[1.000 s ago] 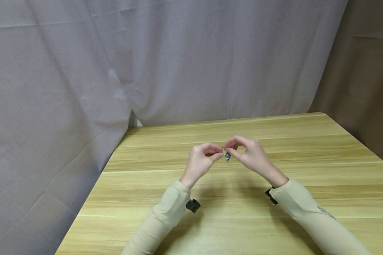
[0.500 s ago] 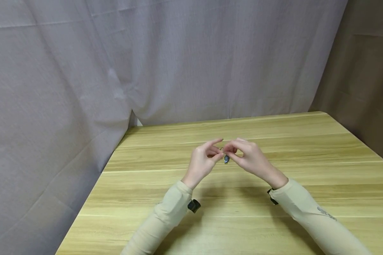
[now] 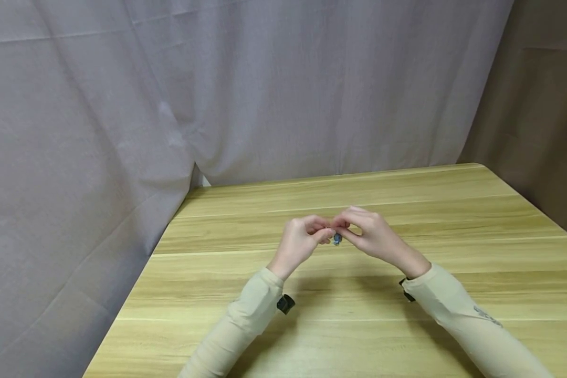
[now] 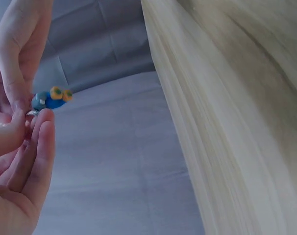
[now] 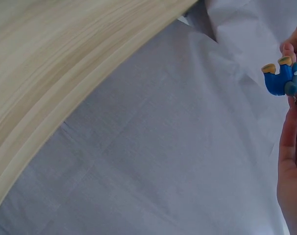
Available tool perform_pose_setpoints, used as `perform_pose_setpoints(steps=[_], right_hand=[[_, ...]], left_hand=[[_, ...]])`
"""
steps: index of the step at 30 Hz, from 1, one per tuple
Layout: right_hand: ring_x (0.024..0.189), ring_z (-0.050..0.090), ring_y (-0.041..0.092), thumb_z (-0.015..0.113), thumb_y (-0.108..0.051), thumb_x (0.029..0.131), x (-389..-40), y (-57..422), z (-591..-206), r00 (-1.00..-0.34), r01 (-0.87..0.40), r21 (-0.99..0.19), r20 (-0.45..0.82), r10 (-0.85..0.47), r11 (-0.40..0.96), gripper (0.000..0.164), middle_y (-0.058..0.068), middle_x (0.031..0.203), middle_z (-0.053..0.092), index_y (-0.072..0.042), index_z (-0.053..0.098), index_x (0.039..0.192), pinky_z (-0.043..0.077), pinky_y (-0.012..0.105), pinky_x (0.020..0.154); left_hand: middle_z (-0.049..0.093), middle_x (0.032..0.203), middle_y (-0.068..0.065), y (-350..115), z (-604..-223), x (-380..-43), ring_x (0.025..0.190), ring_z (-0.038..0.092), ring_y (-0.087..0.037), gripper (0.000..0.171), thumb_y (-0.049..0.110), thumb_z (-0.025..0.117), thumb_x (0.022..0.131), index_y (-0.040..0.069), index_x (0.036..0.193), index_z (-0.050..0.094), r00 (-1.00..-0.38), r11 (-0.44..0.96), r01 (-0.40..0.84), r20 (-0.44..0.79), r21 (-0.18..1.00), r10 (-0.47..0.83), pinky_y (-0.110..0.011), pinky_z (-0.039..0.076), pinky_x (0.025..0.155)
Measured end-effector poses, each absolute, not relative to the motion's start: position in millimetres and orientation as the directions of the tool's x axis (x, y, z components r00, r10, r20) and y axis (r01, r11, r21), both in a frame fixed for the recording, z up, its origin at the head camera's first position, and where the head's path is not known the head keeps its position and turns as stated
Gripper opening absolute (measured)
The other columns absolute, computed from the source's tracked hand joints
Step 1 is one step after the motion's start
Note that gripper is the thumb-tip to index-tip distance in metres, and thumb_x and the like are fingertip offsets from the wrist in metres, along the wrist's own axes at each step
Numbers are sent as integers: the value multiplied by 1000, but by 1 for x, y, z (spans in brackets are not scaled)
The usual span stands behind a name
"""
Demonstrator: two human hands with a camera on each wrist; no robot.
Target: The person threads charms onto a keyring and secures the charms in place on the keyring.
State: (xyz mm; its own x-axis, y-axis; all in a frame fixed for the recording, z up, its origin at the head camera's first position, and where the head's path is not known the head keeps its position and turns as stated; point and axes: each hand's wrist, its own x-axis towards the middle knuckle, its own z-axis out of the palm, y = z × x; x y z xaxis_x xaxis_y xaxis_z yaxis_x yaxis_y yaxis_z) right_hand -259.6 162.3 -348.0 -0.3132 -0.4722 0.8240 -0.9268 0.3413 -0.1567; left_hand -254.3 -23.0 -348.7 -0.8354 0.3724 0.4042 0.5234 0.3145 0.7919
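Observation:
A small figurine keychain (image 3: 337, 239) hangs below the fingertips of both hands, held up over the table. Its body is blue with a grey-blue upper part, and two yellow-orange feet point down in the wrist views. At its top a thin metal ring (image 4: 33, 113) shows between the fingers. My left hand (image 3: 297, 241) pinches at this ring with thumb and fingers. From the other side my right hand (image 3: 373, 236) pinches close to the figurine's top, fingertips meeting those of the left. The fingers hide much of the ring. The blue figurine (image 5: 281, 81) faces sideways in the right wrist view.
A wood-grain table (image 3: 217, 304) spreads beneath both arms. Grey drapes (image 3: 283, 94) hang behind it and along the left, with a brown-grey drape (image 3: 538, 105) on the right. A dark wrist camera (image 3: 285, 304) sits under the left cuff.
The left index finger lifted off half a second ago and has come back down to the ring. Both hands have drawn closer together, and the figurine hangs slightly lower.

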Motion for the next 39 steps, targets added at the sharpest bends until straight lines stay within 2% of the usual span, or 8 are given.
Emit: perform_pose_setpoints(steps=[8,12,15,19,23,26,34,39], right_hand=[[71,60,12,74,22,64,-261,164,-346,-291,-941,-152,821,-492,303,33,4,80,68,-2,67,86,48,10,70],[71,60,12,74,23,63,-261,164,-344,-273,-949,-142,820,-504,282,35,5,80,68,-2,67,86,48,11,70],[72,60,12,74,23,63,-261,164,-343,-263,-951,-129,816,-514,282,36,5,81,68,-2,67,87,48,10,71],[73,61,12,74,23,62,-260,164,-341,-244,-954,-102,809,-534,280,36,5,81,68,-1,67,88,48,10,73],[73,61,12,74,22,62,-260,164,-338,-211,-962,-75,814,-541,263,36,4,81,67,-1,66,88,49,12,72],[73,61,13,74,22,63,-260,163,-336,-196,-965,-65,823,-533,254,35,4,81,67,-1,66,88,50,13,72],[74,60,13,74,23,62,-260,162,-336,-186,-966,-56,829,-528,253,37,3,82,67,-2,66,89,50,15,72],[75,61,14,74,23,62,-260,161,-337,-182,-966,-49,826,-534,253,37,4,83,67,-2,66,89,50,15,73]], left_hand=[[72,98,-24,-24,-351,-257,81,74,-31,17,0,65,89,-9,104,67,-838,216,478,368,851,404,-24,60,70],[72,97,-25,-26,-351,-259,80,74,-32,16,-1,66,88,-9,102,67,-847,186,450,352,873,399,-31,61,72],[72,96,-25,-27,-352,-261,78,74,-27,16,1,66,89,-8,101,68,-872,150,391,314,908,375,-34,61,75],[72,96,-25,-29,-354,-263,75,72,-14,17,2,65,90,-8,104,67,-914,22,217,195,976,355,-32,60,82],[73,87,-13,-30,-354,-263,77,69,-9,24,-1,60,91,-14,112,60,-928,-119,42,83,992,364,-35,58,88],[70,84,1,-29,-354,-263,80,68,-9,29,-2,57,93,-16,119,54,-921,-197,-31,49,980,387,-35,57,92],[70,88,1,-31,-358,-262,83,68,-11,19,0,59,91,-3,110,61,-911,-266,-70,47,961,409,-34,55,95],[70,88,1,-31,-358,-261,82,68,-10,16,0,59,91,0,107,63,-919,-288,-79,42,954,393,-32,55,93]])
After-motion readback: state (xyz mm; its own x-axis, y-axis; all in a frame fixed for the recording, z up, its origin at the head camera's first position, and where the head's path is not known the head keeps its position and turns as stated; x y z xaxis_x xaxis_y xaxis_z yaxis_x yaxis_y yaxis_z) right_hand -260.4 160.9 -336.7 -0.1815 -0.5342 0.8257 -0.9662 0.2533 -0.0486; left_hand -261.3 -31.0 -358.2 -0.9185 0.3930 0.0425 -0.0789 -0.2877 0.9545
